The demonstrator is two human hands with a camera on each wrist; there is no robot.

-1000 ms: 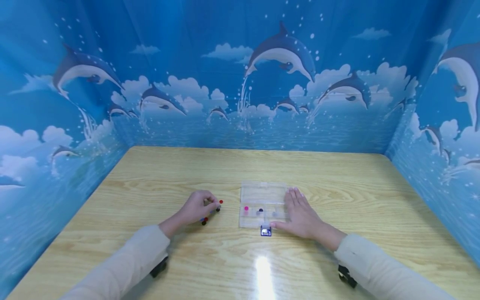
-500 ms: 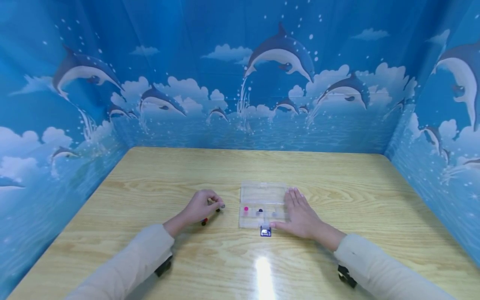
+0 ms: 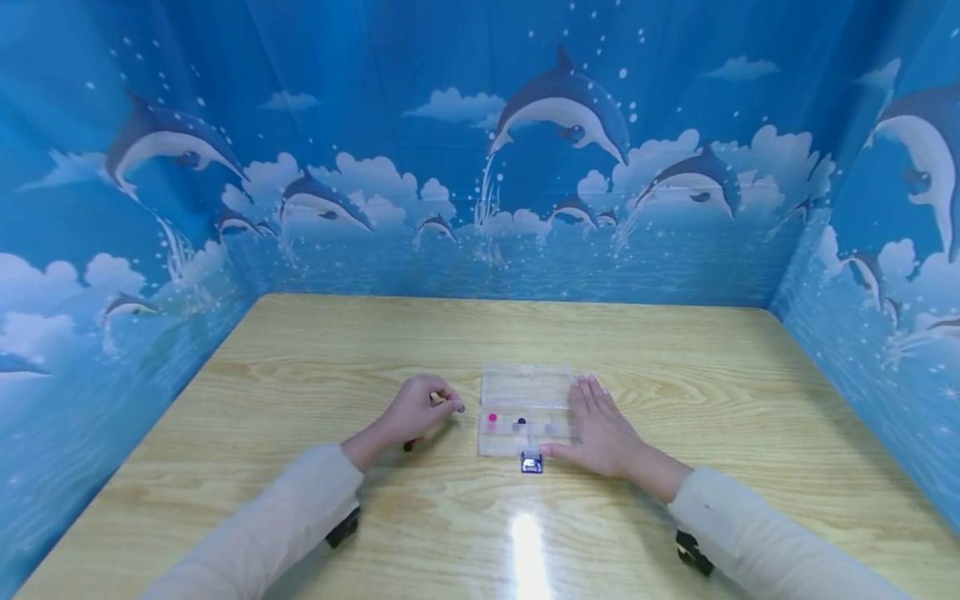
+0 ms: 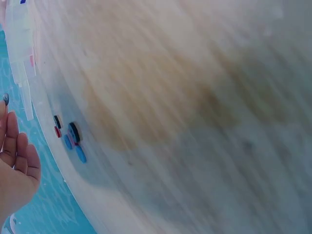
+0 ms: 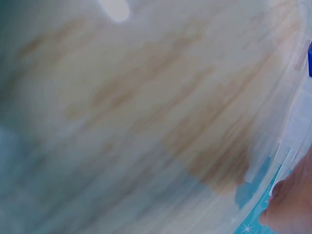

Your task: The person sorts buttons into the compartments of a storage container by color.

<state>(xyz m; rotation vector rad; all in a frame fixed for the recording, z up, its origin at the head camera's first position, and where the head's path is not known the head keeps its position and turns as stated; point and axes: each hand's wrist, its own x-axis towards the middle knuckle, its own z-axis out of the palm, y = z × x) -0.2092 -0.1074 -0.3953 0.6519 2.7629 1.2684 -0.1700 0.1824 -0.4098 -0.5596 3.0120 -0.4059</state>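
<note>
The left hand point(image 3: 416, 410) pinches a small dark piece point(image 3: 461, 408) just left of the open clear case point(image 3: 525, 386), while the right hand point(image 3: 606, 431), fingers extended, rests along the case's right side, presumably to steady it (loose pieces point(image 4: 73, 132) lie farther left, apparently within reach).

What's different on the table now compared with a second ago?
The left hand has moved right, toward the clear box, carrying a small dark piece in a pinch; whether it already gripped that a second ago is hard to tell. The right hand still rests at the box's right side, and the box and the pink piece in it haven't visibly moved.
</note>
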